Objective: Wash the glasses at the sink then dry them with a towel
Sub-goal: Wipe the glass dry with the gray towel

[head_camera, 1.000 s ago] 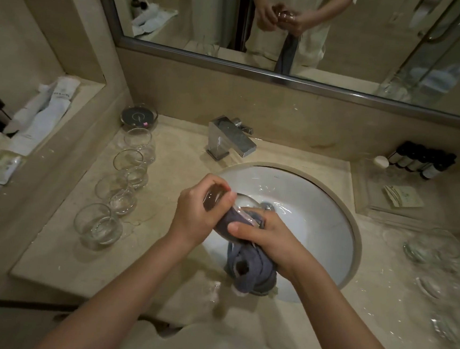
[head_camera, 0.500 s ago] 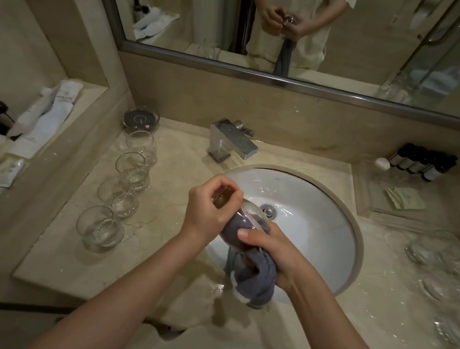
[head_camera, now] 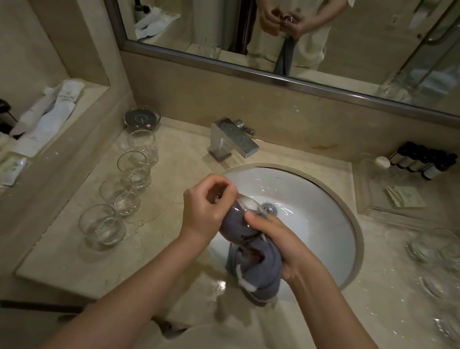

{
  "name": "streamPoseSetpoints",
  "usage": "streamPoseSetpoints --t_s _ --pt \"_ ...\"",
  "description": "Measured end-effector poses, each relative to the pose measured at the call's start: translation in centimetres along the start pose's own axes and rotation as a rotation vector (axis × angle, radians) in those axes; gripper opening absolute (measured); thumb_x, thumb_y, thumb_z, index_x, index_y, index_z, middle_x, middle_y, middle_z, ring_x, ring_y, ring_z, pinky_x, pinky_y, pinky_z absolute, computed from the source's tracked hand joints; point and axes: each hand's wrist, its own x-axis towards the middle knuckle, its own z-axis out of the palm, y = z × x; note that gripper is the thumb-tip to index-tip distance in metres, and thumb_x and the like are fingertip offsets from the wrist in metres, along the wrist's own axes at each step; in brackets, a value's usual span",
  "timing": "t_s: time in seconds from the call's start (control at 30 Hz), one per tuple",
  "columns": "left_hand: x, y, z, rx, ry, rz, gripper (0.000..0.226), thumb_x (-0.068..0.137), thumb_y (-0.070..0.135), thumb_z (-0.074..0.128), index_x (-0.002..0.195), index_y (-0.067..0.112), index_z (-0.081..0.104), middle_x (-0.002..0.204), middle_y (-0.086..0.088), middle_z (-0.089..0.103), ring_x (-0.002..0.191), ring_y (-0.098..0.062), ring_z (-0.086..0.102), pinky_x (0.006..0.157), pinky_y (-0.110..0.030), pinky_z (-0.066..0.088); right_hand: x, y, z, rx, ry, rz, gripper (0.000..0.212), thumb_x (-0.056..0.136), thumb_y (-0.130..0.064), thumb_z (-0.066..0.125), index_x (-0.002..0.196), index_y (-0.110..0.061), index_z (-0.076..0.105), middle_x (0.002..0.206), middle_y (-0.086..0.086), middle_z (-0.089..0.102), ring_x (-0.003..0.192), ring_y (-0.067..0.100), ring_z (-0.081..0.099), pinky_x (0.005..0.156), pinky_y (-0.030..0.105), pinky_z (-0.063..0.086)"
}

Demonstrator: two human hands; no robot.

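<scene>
At nine o'clock from the basin, four clear glasses stand upright in a row on the counter, running from the near edge back toward the wall. Your left hand sits over the basin's nine o'clock rim, fingers curled round one end of the glass you are drying, which lies tilted on its side above the sink. At its five o'clock your right hand wraps the grey towel, thumb and fingers closed on the cloth and pressing it against the glass; the loose end hangs over the near rim. The faucet stands at twelve o'clock. More glasses, blurred, sit on the counter at three o'clock.
</scene>
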Motion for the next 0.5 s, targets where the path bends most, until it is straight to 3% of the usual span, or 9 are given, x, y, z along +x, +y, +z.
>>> streamPoseSetpoints --t_s 0.07,0.1,0.13,0.23,0.27,0.3,0.37,0.43,0.5 --pt "0.0 -0.7 -0.7 0.036 -0.109 0.142 0.015 0.082 0.035 0.054 0.079 0.022 0.062 0.074 -0.005 0.068 0.073 -0.023 0.067 0.068 -0.033 0.052 0.0 0.0 -0.3 0.039 -0.014 0.033 0.046 0.059 -0.027 0.084 0.094 -0.001 0.067 0.094 0.021 0.058 0.084 0.026 0.058 0.078 0.031 0.050" --pt "0.2 -0.9 -0.8 0.058 -0.159 0.105 0.018 0.082 0.038 0.053 0.079 0.023 0.062 0.076 -0.004 0.068 0.073 -0.019 0.066 0.069 -0.032 0.051 0.1 0.1 -0.3 0.006 0.006 0.009 0.051 0.057 -0.027 0.085 0.095 0.000 0.066 0.092 0.020 0.058 0.084 0.027 0.057 0.077 0.031 0.049" --pt "0.6 -1.0 -1.1 0.073 -0.213 -0.008 0.023 0.082 0.043 0.053 0.079 0.023 0.064 0.077 -0.004 0.068 0.073 -0.015 0.064 0.069 -0.031 0.051 0.0 0.3 -0.2 -0.055 0.037 -0.038 0.048 0.058 -0.026 0.084 0.094 -0.001 0.066 0.089 0.019 0.059 0.082 0.027 0.056 0.076 0.032 0.047" --pt "1.7 0.8 -1.2 -0.029 -0.323 -0.754 0.043 0.092 0.052 0.049 0.080 0.016 0.068 0.077 -0.004 0.070 0.064 -0.018 0.066 0.055 -0.032 0.055 -0.7 0.5 0.5 -0.459 0.128 -0.273 0.015 0.076 -0.014 0.079 0.088 -0.019 0.073 0.078 0.000 0.069 0.076 0.012 0.062 0.074 0.027 0.050" --pt "2.0 1.2 -1.2 -0.017 -0.320 -0.867 0.042 0.093 0.051 0.050 0.079 0.015 0.068 0.072 -0.001 0.070 0.062 -0.020 0.066 0.052 -0.032 0.055 -0.7 0.8 0.6 -0.617 0.133 -0.323 0.021 0.079 -0.012 0.078 0.092 -0.028 0.073 0.080 -0.006 0.072 0.078 0.006 0.064 0.077 0.026 0.051" --pt "2.2 1.3 -1.2 0.054 -0.298 -0.853 0.038 0.092 0.046 0.053 0.077 0.015 0.068 0.066 0.003 0.069 0.062 -0.021 0.066 0.056 -0.033 0.055 -0.6 1.2 0.6 -0.709 0.133 -0.348 0.028 0.079 -0.012 0.077 0.096 -0.034 0.072 0.085 -0.007 0.074 0.082 0.003 0.065 0.081 0.024 0.051" --pt "1.9 1.1 -1.0 0.213 -0.197 -0.610 0.031 0.090 0.039 0.058 0.071 0.016 0.067 0.059 0.008 0.067 0.067 -0.020 0.064 0.068 -0.027 0.051 -0.4 1.4 0.9 -0.634 0.115 -0.329 0.027 0.076 -0.020 0.081 0.100 -0.030 0.074 0.098 0.004 0.075 0.095 0.012 0.067 0.092 0.031 0.050" --pt "0.8 0.9 -1.2 0.268 -0.093 -0.227 0.033 0.086 0.041 0.055 0.070 0.014 0.065 0.062 0.006 0.066 0.068 -0.016 0.061 0.064 -0.022 0.044 -0.3 0.8 0.5 -0.257 0.022 -0.169 0.049 0.061 -0.035 0.089 0.099 -0.009 0.073 0.104 0.027 0.068 0.096 0.030 0.064 0.094 0.044 0.050" --pt "-0.4 0.7 -1.7 0.226 -0.085 0.183 0.034 0.084 0.038 0.051 0.078 0.008 0.065 0.068 0.002 0.064 0.065 -0.010 0.059 0.061 -0.018 0.043 -0.7 0.0 -0.1 0.112 -0.122 -0.019 0.063 0.048 -0.034 0.095 0.096 0.000 0.072 0.095 0.026 0.067 0.084 0.029 0.067 0.075 0.035 0.057"
